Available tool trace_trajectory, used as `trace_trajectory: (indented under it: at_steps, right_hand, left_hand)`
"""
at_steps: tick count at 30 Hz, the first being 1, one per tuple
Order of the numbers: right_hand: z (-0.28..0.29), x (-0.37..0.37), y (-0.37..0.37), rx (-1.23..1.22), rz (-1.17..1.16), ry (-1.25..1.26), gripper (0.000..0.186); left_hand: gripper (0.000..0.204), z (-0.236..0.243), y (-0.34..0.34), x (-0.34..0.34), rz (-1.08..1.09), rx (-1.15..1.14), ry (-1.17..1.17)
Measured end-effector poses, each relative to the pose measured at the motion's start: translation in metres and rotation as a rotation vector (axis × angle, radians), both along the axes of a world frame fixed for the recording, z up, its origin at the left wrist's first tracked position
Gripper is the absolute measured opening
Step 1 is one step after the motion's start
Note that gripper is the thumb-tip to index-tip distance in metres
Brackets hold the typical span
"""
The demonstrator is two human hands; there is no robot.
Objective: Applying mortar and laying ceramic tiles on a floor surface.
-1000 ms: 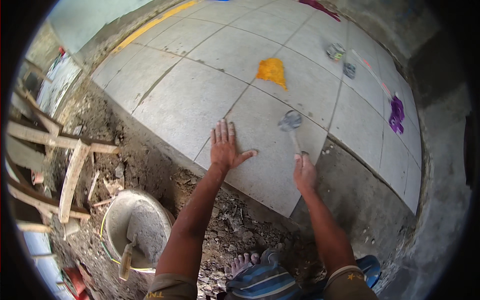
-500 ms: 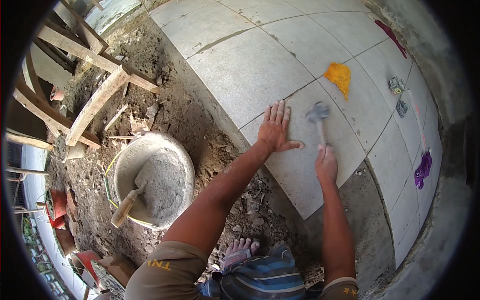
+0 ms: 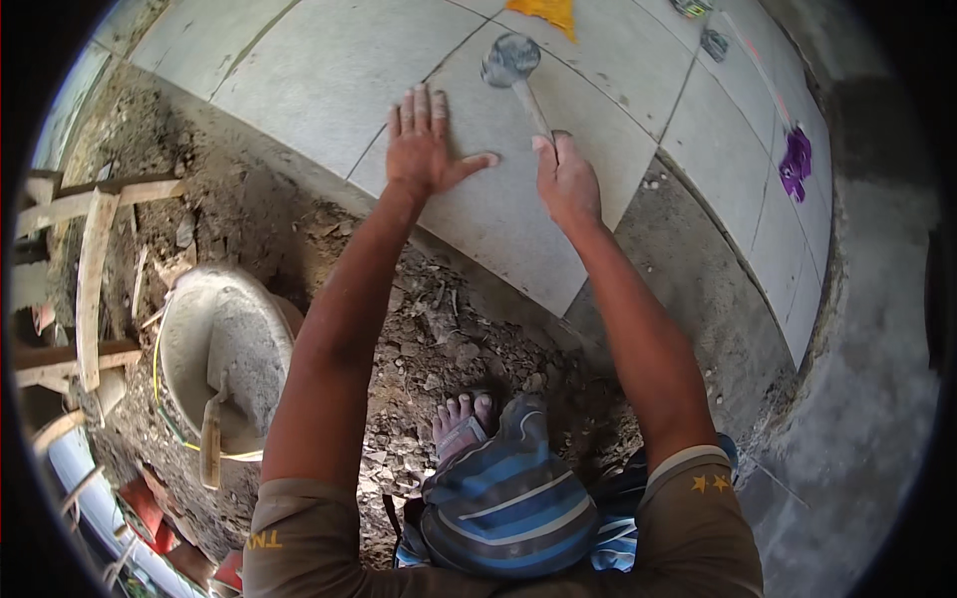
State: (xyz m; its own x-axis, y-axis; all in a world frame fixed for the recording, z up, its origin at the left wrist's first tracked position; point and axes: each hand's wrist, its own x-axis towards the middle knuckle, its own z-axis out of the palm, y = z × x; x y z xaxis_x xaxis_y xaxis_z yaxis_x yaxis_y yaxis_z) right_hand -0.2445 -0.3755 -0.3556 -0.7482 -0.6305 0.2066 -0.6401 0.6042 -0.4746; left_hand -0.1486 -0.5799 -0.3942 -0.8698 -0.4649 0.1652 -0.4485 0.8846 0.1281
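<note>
My left hand (image 3: 424, 149) lies flat on a light grey floor tile (image 3: 498, 234), fingers spread and thumb out to the right, holding nothing. In my right hand (image 3: 568, 187) is the pale handle of a mallet (image 3: 511, 62) with a dark, grey-smeared head. That head is over the tile's far part, beyond and to the right of my left hand; whether it touches the surface I cannot tell. The tile's near corner points toward me, between rubble on the left and a bare grey bed (image 3: 663, 254) on the right.
At left stands a bucket of grey mortar (image 3: 174, 329) with a wooden-handled trowel (image 3: 211, 439) in it. Timber pieces (image 3: 95, 289) lie beyond. Orange cloth (image 3: 548, 12) and purple cloth (image 3: 796, 164) rest on other tiles. A grey wall (image 3: 877, 329) borders the right.
My view has turned, so the scene sits higher and further left. The mallet head, blurred before, is sharper and nearer the tile's far corner. My left hand stays flat on the tile.
</note>
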Motion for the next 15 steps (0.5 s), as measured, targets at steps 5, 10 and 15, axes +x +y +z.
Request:
trace_trajectory:
  at_steps: [5, 10, 15]
  right_hand:
    - [0.092, 0.039, 0.058, -0.312, -0.144, -0.201, 0.034]
    - [0.092, 0.067, 0.120, -0.506, -0.047, -0.227, 0.029]
    - [0.048, 0.095, 0.150, -0.437, -0.057, 0.011, 0.023]
  left_hand:
    - [0.131, 0.003, 0.016, -0.008, -0.019, -0.059, -0.003]
    - [0.116, 0.003, 0.035, 0.008, -0.128, -0.092, 0.065]
    - [0.102, 0.000, 0.075, 0.011, -0.143, -0.028, 0.072]
